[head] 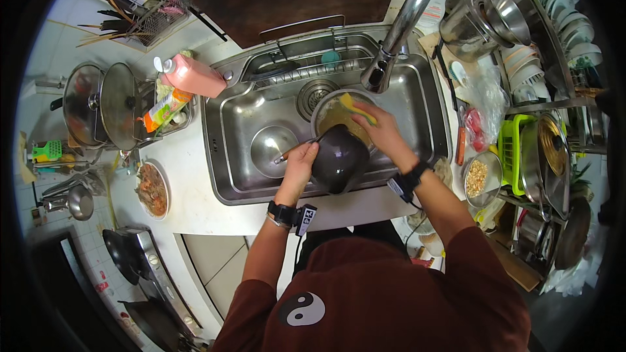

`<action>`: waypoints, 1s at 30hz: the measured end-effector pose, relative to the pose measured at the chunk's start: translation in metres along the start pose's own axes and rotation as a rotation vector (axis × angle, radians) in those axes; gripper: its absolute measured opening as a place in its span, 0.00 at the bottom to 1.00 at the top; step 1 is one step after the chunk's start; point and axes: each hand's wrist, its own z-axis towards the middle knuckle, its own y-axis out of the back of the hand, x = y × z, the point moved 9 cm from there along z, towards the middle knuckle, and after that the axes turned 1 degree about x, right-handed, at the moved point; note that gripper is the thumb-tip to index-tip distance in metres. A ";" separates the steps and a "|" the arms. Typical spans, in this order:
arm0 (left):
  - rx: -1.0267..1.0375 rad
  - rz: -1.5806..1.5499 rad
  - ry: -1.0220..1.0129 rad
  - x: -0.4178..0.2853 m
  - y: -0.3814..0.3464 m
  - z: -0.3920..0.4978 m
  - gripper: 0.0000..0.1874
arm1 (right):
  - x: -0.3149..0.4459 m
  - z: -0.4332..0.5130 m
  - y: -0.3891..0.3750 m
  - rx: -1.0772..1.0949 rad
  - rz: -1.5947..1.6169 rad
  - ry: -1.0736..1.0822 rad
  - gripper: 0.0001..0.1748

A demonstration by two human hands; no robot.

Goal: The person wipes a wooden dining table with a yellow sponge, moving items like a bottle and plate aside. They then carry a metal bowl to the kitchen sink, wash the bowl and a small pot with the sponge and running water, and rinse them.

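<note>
My left hand (301, 161) grips the brown handle (288, 154) of a dark, glossy, rounded pan (341, 159), tilted over the front part of the steel sink (234, 171). Between the fingers of my right hand (379, 129) is a yellow and green sponge (356, 107). That hand is above a round metal basin (320, 107) holding cloudy, yellowish liquid. The pan and my right hand hide part of the basin. On the sink floor to the left lies a shiny round lid or bowl (275, 149). Beside the basin, the drain strainer (315, 98) shows.
A chrome faucet (391, 54) reaches over the sink from behind. Left of it stand a pink pump bottle (195, 76) and pot lids (117, 107); a plate of food (152, 190) sits nearer. On the right are a knife (460, 139), a bowl of nuts (477, 178) and a green basket (511, 156).
</note>
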 end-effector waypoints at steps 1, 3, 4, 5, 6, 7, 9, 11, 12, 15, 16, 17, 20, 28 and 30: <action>-0.052 0.007 0.016 0.005 0.003 0.001 0.17 | 0.004 -0.011 0.000 0.054 0.048 -0.065 0.20; -0.147 0.016 0.057 0.015 0.005 0.003 0.17 | 0.033 -0.045 -0.025 0.291 -0.216 -0.033 0.25; -0.169 0.044 -0.064 0.007 -0.002 0.005 0.17 | 0.053 -0.054 -0.046 0.435 -0.355 0.179 0.26; -0.174 0.101 -0.125 0.002 -0.009 0.006 0.17 | 0.056 -0.065 -0.055 0.436 -0.579 0.236 0.24; -0.182 0.143 -0.166 -0.003 -0.010 0.007 0.16 | 0.054 -0.057 -0.045 0.299 -0.565 0.277 0.24; -0.175 0.212 -0.129 -0.002 -0.014 0.009 0.16 | 0.045 -0.052 -0.041 0.198 -0.569 0.315 0.24; -0.147 0.181 -0.143 -0.009 -0.020 0.006 0.16 | -0.034 -0.020 -0.023 0.102 -0.016 -0.067 0.23; -0.162 0.047 -0.093 -0.012 -0.019 0.001 0.15 | -0.116 -0.004 -0.010 0.135 0.016 -0.414 0.18; -0.199 -0.080 -0.068 -0.013 -0.018 0.003 0.15 | -0.128 0.006 0.009 0.136 -0.128 -0.342 0.21; -0.224 -0.397 0.050 -0.008 -0.026 0.005 0.13 | -0.119 0.065 0.061 -0.033 -0.171 -0.162 0.33; -0.234 -0.447 0.099 -0.005 -0.031 0.007 0.13 | -0.110 0.089 0.073 -0.065 -0.234 -0.175 0.35; -0.248 -0.501 0.106 -0.005 -0.035 0.009 0.12 | -0.101 0.115 0.074 0.009 -0.257 -0.193 0.37; -0.252 -0.520 0.174 -0.001 -0.052 0.015 0.09 | -0.095 0.155 0.051 0.257 -0.333 -0.324 0.43; -0.114 -0.444 0.109 -0.011 -0.065 0.048 0.29 | -0.082 0.062 0.063 0.226 -0.259 -0.214 0.39; -0.150 -0.456 0.179 0.001 -0.077 0.052 0.20 | -0.036 0.023 0.052 0.124 -0.257 -0.013 0.39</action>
